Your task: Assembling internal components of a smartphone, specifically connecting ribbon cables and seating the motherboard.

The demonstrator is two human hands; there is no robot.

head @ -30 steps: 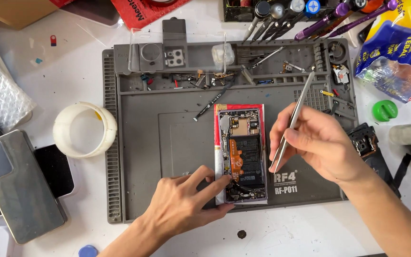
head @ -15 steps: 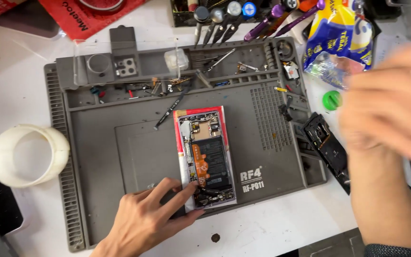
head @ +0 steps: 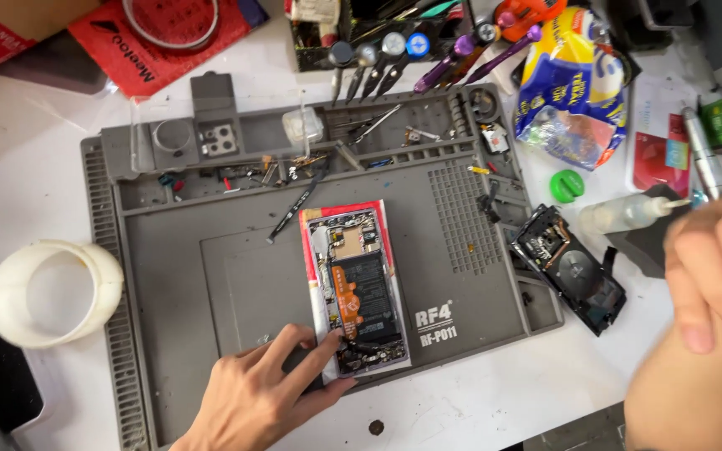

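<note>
Phone (head: 357,288) pinned by flat left hand (head: 265,397).

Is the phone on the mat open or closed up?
Open. The phone lies flat on the grey mat with its back off, showing its black battery and orange parts. The left hand steadies it.

light: bright, even overhead | shadows: soft | blur: your right hand (head: 716,276) smeared at frame edge | focus: grey mat (head: 211,276) sharp
</note>
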